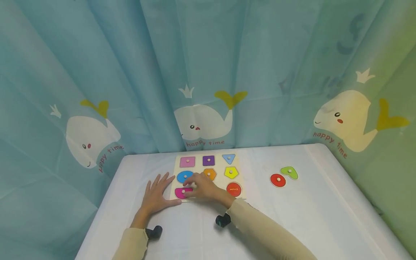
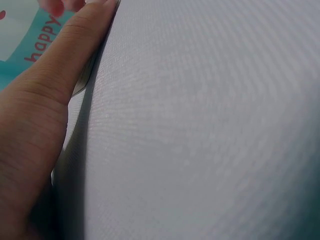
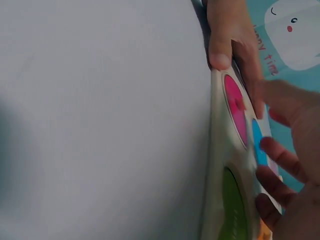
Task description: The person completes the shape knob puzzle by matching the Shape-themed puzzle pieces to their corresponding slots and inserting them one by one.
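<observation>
while seven knobbed pieces (image 1: 231, 174) sit in the board (image 1: 199, 160), the red disc (image 1: 277, 181) and green heart (image 1: 291, 174) lie off it to the right, seemingly outstanding, the spread left hand (image 1: 156, 196) touching the board's edge, the relaxed right hand (image 1: 204, 187) apparently gripping nothing above the magenta piece (image 1: 179, 193).

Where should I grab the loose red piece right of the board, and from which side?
Pinch its white knob from above, probably from the near left: the red piece lies flat, knob up, and the green piece sits close on its far right.
</observation>
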The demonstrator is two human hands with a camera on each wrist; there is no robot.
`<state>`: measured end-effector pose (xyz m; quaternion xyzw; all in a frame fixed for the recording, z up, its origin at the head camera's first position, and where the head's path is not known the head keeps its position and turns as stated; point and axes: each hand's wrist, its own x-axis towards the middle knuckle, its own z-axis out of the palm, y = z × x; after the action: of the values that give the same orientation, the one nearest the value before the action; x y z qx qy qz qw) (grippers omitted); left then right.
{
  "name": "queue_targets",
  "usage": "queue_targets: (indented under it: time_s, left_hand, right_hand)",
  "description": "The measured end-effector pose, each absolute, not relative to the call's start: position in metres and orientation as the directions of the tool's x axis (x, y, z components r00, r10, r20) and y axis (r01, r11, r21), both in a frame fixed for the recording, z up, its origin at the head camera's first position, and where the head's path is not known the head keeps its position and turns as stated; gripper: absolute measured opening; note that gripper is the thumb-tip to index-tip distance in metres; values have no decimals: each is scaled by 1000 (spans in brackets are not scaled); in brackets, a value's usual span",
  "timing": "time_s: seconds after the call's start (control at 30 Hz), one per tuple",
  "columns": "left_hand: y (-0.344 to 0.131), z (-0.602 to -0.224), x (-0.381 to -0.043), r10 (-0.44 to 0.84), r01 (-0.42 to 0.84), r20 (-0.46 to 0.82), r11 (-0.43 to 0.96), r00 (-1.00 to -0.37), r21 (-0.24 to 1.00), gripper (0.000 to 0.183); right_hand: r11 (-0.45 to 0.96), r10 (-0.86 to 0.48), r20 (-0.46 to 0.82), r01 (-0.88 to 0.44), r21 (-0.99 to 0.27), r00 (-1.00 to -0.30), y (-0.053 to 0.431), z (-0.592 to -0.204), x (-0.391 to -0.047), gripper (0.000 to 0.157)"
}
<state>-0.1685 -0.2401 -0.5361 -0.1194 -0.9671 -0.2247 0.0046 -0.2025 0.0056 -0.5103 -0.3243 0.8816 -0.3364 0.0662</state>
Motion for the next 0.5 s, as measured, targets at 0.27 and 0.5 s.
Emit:
queue_targets:
  time_s: [0.27, 0.5]
  left_hand:
    - [-240, -536, -171, 222, 217, 39, 878, -974, 426, 103]
    - [-239, -536, -170, 205, 192, 15, 886, -979, 421, 105]
  right_hand:
    - [470, -640, 89, -481, -740, -763, 31, -499, -207, 48]
    - [451, -601, 110, -450, -771, -792, 64, -492, -213, 55]
